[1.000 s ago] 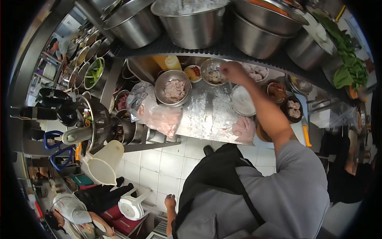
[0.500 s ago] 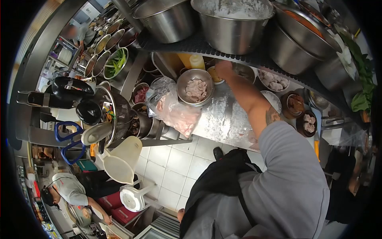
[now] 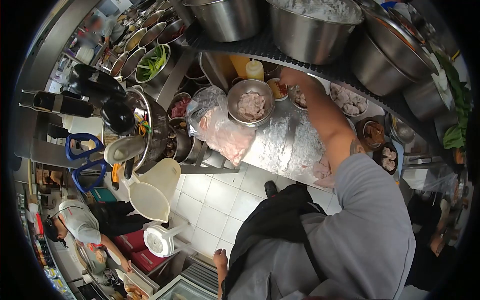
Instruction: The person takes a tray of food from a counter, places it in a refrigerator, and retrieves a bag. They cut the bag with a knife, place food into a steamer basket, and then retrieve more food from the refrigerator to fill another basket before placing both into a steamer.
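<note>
My right hand (image 3: 294, 78) reaches under the shelf to the back of the counter, above a small bowl with yellow and red contents (image 3: 277, 89) and a metal bowl of pale pieces (image 3: 299, 97). Its fingertips are hard to make out. Down at my side, my left hand (image 3: 220, 258) is loosely curled, with nothing visible in it. Left of my right arm stands a metal bowl of raw pale meat (image 3: 251, 106). Beside that bowl lies a clear plastic bag of raw meat (image 3: 226, 131). More pale meat (image 3: 323, 169) rests at the counter's front edge.
White powder covers the metal counter (image 3: 285, 142). Large steel pots (image 3: 315, 37) stand on the shelf overhead. A squeeze bottle (image 3: 254, 70) is at the back. To the left hang a plastic jug (image 3: 150, 200) and blue-handled scissors (image 3: 86, 165). A co-worker (image 3: 82, 227) stands lower left.
The view has shifted slightly. My right hand has moved a little right, away from the small yellow bowl, uncovering its contents. My left hand has come further into view.
</note>
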The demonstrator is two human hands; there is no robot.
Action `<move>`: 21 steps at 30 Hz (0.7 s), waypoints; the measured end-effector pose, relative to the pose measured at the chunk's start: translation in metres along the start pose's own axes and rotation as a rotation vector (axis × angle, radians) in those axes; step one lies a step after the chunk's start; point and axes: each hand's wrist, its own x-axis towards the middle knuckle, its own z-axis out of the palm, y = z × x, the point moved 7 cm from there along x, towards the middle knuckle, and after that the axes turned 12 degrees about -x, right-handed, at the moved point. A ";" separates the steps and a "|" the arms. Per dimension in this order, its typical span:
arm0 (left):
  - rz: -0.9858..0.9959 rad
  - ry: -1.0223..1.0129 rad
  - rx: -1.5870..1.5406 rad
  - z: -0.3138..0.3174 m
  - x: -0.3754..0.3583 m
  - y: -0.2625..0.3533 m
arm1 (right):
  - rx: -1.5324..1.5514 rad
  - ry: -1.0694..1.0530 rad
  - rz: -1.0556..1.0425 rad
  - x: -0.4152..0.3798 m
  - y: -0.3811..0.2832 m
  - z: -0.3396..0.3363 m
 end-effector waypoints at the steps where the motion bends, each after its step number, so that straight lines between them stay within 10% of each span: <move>1: 0.011 -0.035 0.023 0.000 0.002 0.002 | 0.013 -0.028 -0.053 0.003 0.001 0.004; 11: -0.033 -0.019 -0.189 0.021 0.026 -0.047 | 0.754 -0.065 -0.072 -0.021 0.028 0.002; 21: 0.184 -0.246 0.171 0.058 0.065 -0.029 | 0.948 0.022 0.318 -0.277 0.144 -0.049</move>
